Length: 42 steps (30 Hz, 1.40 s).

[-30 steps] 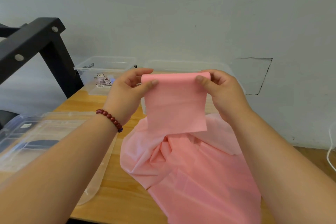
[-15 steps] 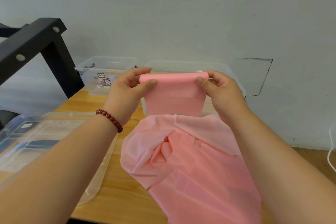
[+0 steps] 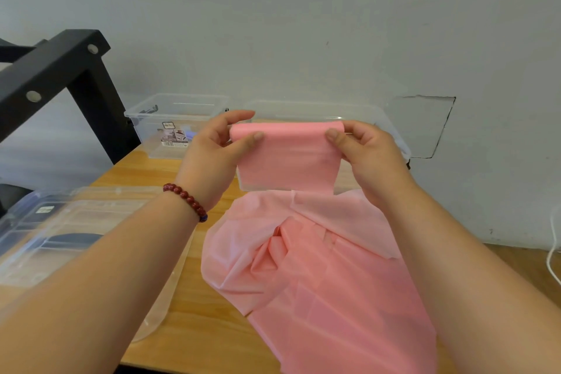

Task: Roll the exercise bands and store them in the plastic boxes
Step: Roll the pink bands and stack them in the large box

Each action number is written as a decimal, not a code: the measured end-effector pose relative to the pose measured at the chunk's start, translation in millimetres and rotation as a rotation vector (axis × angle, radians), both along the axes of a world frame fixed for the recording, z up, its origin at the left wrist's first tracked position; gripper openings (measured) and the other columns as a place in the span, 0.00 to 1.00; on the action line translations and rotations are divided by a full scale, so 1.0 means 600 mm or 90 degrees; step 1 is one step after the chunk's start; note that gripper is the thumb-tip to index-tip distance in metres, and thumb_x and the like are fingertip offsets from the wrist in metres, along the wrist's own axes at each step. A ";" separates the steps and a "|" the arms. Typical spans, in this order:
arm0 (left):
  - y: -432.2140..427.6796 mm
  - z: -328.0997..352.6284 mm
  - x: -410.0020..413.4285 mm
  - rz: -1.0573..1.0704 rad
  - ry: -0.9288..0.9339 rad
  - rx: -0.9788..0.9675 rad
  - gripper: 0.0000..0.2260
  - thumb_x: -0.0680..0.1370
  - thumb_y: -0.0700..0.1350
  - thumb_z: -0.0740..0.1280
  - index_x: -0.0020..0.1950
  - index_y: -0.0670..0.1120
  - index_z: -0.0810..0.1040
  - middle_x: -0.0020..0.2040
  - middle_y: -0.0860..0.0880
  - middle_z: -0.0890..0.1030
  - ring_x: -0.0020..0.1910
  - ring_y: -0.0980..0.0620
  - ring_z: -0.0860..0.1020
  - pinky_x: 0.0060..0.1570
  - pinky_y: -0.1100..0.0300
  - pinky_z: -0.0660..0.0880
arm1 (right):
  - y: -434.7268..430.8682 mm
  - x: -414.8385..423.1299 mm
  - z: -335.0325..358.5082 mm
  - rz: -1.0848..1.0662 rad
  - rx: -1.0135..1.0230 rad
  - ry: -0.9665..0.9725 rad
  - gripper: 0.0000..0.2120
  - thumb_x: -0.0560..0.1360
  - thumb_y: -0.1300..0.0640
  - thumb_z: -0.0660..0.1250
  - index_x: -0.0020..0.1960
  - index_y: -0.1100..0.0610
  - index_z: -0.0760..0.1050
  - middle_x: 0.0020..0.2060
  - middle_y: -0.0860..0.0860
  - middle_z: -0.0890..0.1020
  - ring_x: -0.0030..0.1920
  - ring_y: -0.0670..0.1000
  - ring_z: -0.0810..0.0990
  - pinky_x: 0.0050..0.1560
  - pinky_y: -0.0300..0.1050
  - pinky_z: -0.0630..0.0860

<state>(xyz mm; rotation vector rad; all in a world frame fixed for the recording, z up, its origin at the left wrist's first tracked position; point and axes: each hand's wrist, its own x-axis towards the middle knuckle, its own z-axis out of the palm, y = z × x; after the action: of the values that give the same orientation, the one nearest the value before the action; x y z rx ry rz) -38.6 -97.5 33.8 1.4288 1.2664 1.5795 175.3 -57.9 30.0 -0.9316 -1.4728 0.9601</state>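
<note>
Your left hand (image 3: pixel 217 155) and right hand (image 3: pixel 368 152) pinch the pink band's (image 3: pixel 288 158) rolled top edge; clear box (image 3: pixel 391 130) beyond.

Plain grey-white wall (image 3: pixel 303 24) ahead of me, evenly lit, scuffed low down. Rectangular outline (image 3: pixel 422 127) in the plaster on my right (dark crack along top and right edges). Light wooden table (image 3: pixel 194 328) below; black bolted frame (image 3: pixel 60 67) left; white cable (image 3: pixel 552 252) far right.

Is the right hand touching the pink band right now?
Touching. The head view shows the right hand pinching the rolled top edge of the pink band, thumb on its front.
</note>
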 end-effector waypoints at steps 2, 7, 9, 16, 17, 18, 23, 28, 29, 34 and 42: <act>0.000 0.002 0.000 0.024 0.001 0.003 0.08 0.77 0.44 0.70 0.53 0.55 0.79 0.44 0.54 0.82 0.43 0.57 0.79 0.53 0.52 0.78 | -0.001 0.000 0.000 0.000 0.004 -0.002 0.03 0.78 0.57 0.67 0.48 0.53 0.80 0.36 0.42 0.83 0.39 0.41 0.80 0.50 0.42 0.78; 0.002 0.003 0.004 0.031 0.017 -0.020 0.07 0.77 0.48 0.70 0.54 0.57 0.80 0.51 0.40 0.81 0.45 0.53 0.77 0.54 0.45 0.77 | -0.004 -0.001 0.003 0.037 0.004 0.023 0.12 0.73 0.62 0.72 0.52 0.48 0.78 0.40 0.47 0.82 0.40 0.41 0.80 0.45 0.33 0.75; 0.003 0.000 0.002 0.000 -0.012 -0.028 0.10 0.77 0.45 0.70 0.57 0.57 0.79 0.49 0.45 0.82 0.46 0.53 0.79 0.53 0.48 0.77 | -0.004 -0.002 0.005 0.004 0.015 0.023 0.07 0.73 0.61 0.72 0.47 0.49 0.80 0.37 0.43 0.82 0.39 0.40 0.79 0.43 0.32 0.74; 0.009 -0.011 -0.007 -0.001 -0.025 -0.034 0.10 0.76 0.44 0.71 0.55 0.54 0.80 0.47 0.48 0.84 0.47 0.52 0.80 0.57 0.47 0.77 | -0.001 0.000 0.003 -0.003 0.010 0.010 0.05 0.75 0.56 0.71 0.47 0.47 0.79 0.32 0.40 0.79 0.36 0.40 0.77 0.45 0.37 0.72; 0.010 -0.012 -0.007 0.007 -0.029 -0.038 0.10 0.76 0.44 0.71 0.56 0.54 0.80 0.47 0.49 0.84 0.46 0.53 0.80 0.55 0.48 0.77 | -0.002 0.000 0.003 0.014 0.007 0.012 0.08 0.74 0.58 0.71 0.49 0.47 0.79 0.37 0.43 0.81 0.37 0.40 0.78 0.44 0.35 0.73; 0.011 -0.012 -0.006 0.008 -0.035 -0.040 0.11 0.76 0.44 0.71 0.57 0.54 0.80 0.48 0.49 0.84 0.46 0.54 0.80 0.54 0.50 0.78 | -0.003 0.000 0.003 0.023 0.010 0.010 0.10 0.73 0.60 0.72 0.50 0.47 0.78 0.41 0.46 0.81 0.39 0.40 0.78 0.44 0.33 0.73; 0.014 -0.013 -0.010 -0.018 -0.016 -0.057 0.20 0.75 0.40 0.72 0.65 0.52 0.76 0.52 0.52 0.85 0.51 0.56 0.82 0.56 0.55 0.76 | -0.004 -0.001 0.006 -0.017 0.024 0.007 0.07 0.73 0.60 0.72 0.44 0.48 0.81 0.40 0.42 0.82 0.42 0.41 0.79 0.44 0.32 0.74; 0.012 -0.009 -0.011 0.007 0.009 -0.026 0.10 0.76 0.43 0.71 0.57 0.52 0.81 0.51 0.50 0.84 0.53 0.51 0.82 0.59 0.48 0.77 | 0.000 -0.006 0.008 -0.036 0.019 -0.001 0.04 0.76 0.54 0.70 0.42 0.49 0.80 0.34 0.42 0.80 0.35 0.39 0.77 0.43 0.37 0.72; 0.012 -0.008 -0.011 0.016 0.008 -0.020 0.10 0.76 0.44 0.71 0.56 0.53 0.81 0.51 0.50 0.84 0.53 0.52 0.81 0.59 0.48 0.77 | 0.002 -0.007 0.008 -0.043 0.015 -0.004 0.04 0.76 0.53 0.70 0.42 0.49 0.79 0.34 0.43 0.80 0.35 0.40 0.76 0.43 0.38 0.72; 0.009 -0.008 -0.009 0.030 0.008 -0.024 0.07 0.77 0.46 0.70 0.54 0.54 0.80 0.47 0.47 0.85 0.50 0.49 0.82 0.57 0.47 0.78 | 0.001 -0.007 0.008 -0.013 -0.004 0.012 0.02 0.75 0.54 0.70 0.47 0.48 0.79 0.39 0.46 0.80 0.38 0.41 0.78 0.43 0.37 0.72; 0.008 -0.011 -0.009 0.012 0.007 -0.046 0.17 0.76 0.46 0.71 0.64 0.56 0.76 0.50 0.51 0.83 0.43 0.59 0.80 0.49 0.61 0.77 | -0.002 -0.007 0.007 -0.020 -0.003 0.034 0.07 0.73 0.60 0.72 0.47 0.50 0.80 0.42 0.48 0.82 0.42 0.45 0.79 0.42 0.35 0.75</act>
<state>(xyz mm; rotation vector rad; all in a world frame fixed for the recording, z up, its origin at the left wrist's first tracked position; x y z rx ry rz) -44.2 -92.4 27.1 1.3865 1.3335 1.5238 171.1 -58.8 34.2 -0.9225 -1.4075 0.9590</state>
